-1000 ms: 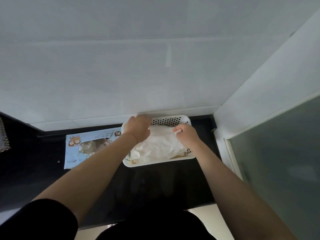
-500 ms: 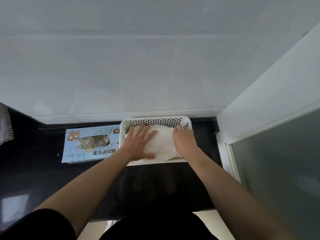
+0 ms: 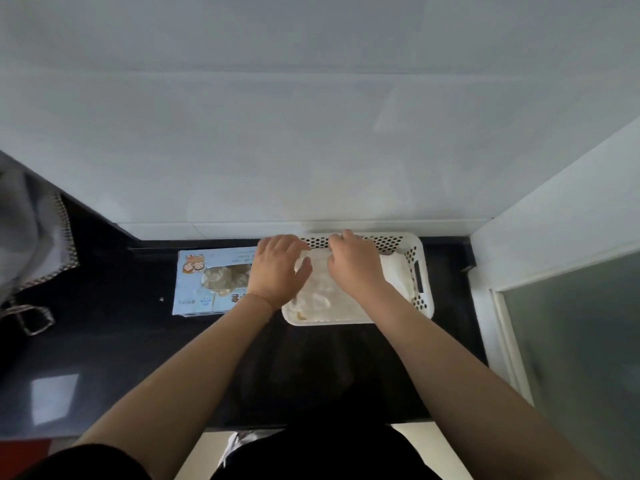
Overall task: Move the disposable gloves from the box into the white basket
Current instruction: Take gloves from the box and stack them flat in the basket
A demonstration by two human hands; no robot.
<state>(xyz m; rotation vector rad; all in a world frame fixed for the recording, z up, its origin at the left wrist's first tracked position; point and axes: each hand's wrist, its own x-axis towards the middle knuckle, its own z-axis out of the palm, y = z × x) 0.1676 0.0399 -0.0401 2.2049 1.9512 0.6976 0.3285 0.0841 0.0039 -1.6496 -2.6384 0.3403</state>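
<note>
— Where does the job stand?

— Well along, by the look of it. A crumpled pile of disposable gloves [image 3: 325,292] lies inside the white basket [image 3: 424,299] on the dark tabletop [image 3: 121,358], with both hands over it. More gloves show through the window of the glove box [image 3: 204,282], so I judge there is transferring left to do.

— What are the hands doing?

— The left hand [image 3: 277,268] rests on the pile near the basket's left end, fingers loosely bent; whether they pinch any film I cannot tell. The right hand [image 3: 356,265] has its fingers curled at the far edge of the pile, against the perforated back wall, apparently gripping the plastic, though the tips are hidden.

— How do things lie?

— The basket's long axis runs left to right, parallel to the wall, its handle slot at the right end. The box lies flat, touching or just beside the basket's left end, long axis also left to right, window up. The pile itself points no clear way.
</note>
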